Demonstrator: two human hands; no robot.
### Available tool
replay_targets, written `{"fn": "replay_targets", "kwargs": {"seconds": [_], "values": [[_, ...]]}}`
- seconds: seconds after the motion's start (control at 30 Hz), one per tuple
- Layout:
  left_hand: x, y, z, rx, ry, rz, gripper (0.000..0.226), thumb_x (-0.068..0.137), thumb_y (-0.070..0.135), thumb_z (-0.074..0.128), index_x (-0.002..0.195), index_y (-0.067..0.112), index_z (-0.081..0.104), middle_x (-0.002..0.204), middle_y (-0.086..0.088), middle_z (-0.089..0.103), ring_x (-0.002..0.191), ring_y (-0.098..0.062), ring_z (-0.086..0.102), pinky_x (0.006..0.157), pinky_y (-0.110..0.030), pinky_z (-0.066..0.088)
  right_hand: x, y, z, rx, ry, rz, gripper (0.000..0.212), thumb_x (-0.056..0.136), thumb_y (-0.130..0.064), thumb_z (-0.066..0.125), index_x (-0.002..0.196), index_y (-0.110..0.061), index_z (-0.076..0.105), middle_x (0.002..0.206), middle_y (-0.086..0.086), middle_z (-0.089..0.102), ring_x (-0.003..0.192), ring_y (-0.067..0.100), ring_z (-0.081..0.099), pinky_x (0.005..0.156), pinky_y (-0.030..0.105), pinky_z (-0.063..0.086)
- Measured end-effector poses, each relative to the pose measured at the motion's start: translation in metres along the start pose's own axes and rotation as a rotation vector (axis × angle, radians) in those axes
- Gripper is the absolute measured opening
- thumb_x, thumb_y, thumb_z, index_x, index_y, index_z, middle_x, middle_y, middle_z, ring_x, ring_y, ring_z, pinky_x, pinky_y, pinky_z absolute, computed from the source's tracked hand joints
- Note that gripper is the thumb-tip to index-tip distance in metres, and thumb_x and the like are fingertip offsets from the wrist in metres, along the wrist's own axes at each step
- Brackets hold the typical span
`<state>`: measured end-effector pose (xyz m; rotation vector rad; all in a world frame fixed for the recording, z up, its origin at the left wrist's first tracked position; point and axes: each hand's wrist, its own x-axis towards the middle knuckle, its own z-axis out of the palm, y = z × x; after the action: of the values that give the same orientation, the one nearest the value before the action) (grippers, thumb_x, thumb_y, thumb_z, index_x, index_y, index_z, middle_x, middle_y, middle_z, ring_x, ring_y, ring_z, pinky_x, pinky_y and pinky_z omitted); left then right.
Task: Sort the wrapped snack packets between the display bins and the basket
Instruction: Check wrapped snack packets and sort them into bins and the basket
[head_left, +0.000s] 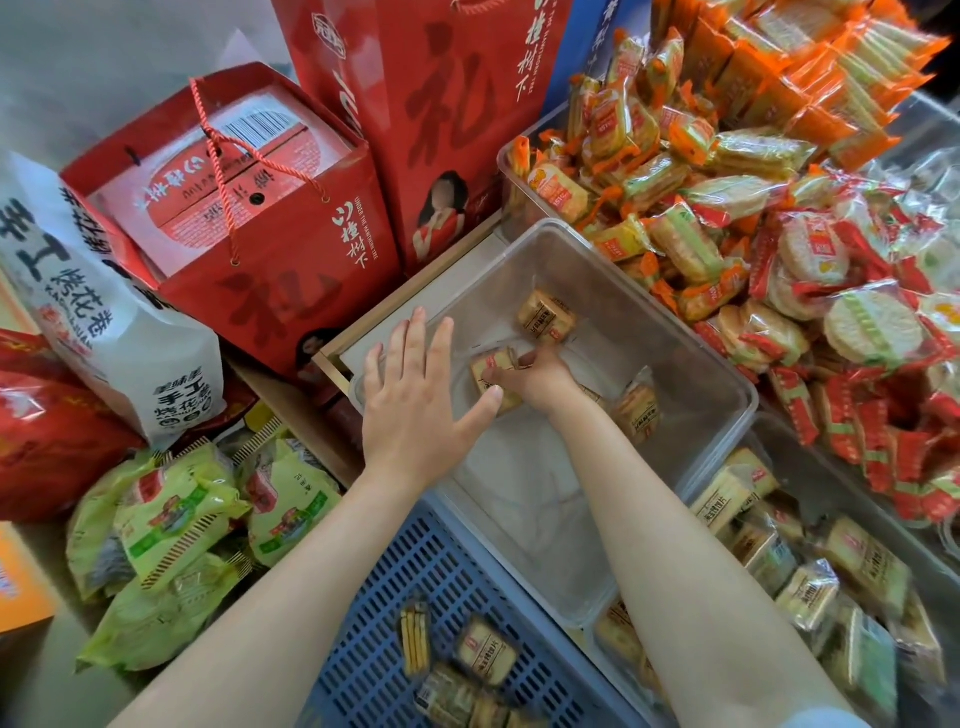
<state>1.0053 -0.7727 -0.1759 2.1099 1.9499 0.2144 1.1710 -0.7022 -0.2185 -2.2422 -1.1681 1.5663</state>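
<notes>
**Right hand gripping a packet inside the clear bin**

The right hand (537, 382) is curling its fingers round a tan snack packet (491, 370) in the clear bin (675, 332). The left hand (415, 400), fingers spread and holding nothing, is hovering over the bin's rim at nine o'clock. More packets are lying in the blue basket (395, 571) at six o'clock.

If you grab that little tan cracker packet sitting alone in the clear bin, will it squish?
The small tan wrapped cracker packet probably keeps its blocky shape, since stacked crackers show inside. Its glossy film likely feels slippery and crinkly. It looks light, but the crackers may snap if squeezed hard.
</notes>
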Motion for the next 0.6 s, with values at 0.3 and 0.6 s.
{"fn": "replay_targets", "kwargs": {"seconds": [0.3, 0.6], "values": [[-0.026, -0.022, 0.0, -0.026, 0.054, 0.174, 0.104, 0.087, 0.081, 0.034, 0.16, 0.007, 0.023, 0.168, -0.021, 0.015, 0.158, -0.033, 0.008, 0.127, -0.05, -0.001, -0.013, 0.019, 0.005, -0.078, -0.091, -0.135, 0.07, 0.083, -0.042, 0.082, 0.142, -0.019, 0.053, 0.137, 0.001, 0.059, 0.119, 0.02, 0.058, 0.097, 0.032, 0.048], [-0.058, -0.036, 0.005, -0.042, -0.017, 0.217, 0.137, 0.069, 0.101, 0.029, 0.161, 0.001, 0.016, 0.169, -0.025, 0.0, 0.157, -0.038, -0.007, 0.127, -0.052, -0.003, -0.044, 0.024, 0.026, -0.227, -0.199, -0.192, 0.071, 0.079, -0.027, 0.086, 0.135, -0.024, 0.043, 0.12, 0.003, 0.059, 0.1, 0.019, 0.061, 0.075, 0.031, 0.053]]}}
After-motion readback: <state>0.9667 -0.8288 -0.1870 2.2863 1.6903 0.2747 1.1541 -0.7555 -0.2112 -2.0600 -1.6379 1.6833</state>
